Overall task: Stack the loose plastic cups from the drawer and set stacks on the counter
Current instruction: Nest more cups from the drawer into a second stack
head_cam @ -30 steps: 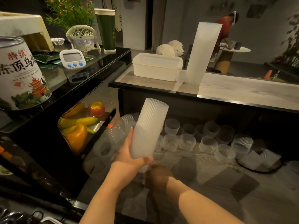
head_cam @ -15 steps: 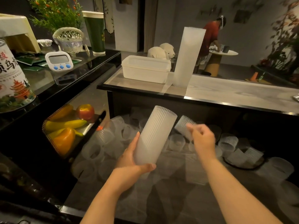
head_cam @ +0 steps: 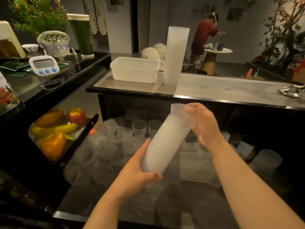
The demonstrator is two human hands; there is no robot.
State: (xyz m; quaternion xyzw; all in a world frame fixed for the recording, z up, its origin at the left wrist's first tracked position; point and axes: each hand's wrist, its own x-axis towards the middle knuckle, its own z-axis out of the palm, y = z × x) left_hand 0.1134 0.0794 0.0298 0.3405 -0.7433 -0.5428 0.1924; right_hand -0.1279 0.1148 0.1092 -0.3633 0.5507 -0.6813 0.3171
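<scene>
Head view: your left hand point(head_cam: 140, 169) grips the stack point(head_cam: 165, 142); your right hand point(head_cam: 200, 123) holds the top cup point(head_cam: 181, 111).
Risk: the cup sits crooked and can jam.

tea tin point(head_cam: 6, 96) cut off by left edge. silver dish point(head_cam: 293, 91) clipped at right. Far loose cups point(head_cam: 140, 126) blur in drawer shadow, count unclear.

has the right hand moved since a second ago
Yes. The right hand was low behind the held cup stack, near its base. It has risen toward the counter edge and now pinches a cup at the stack's top.
</scene>
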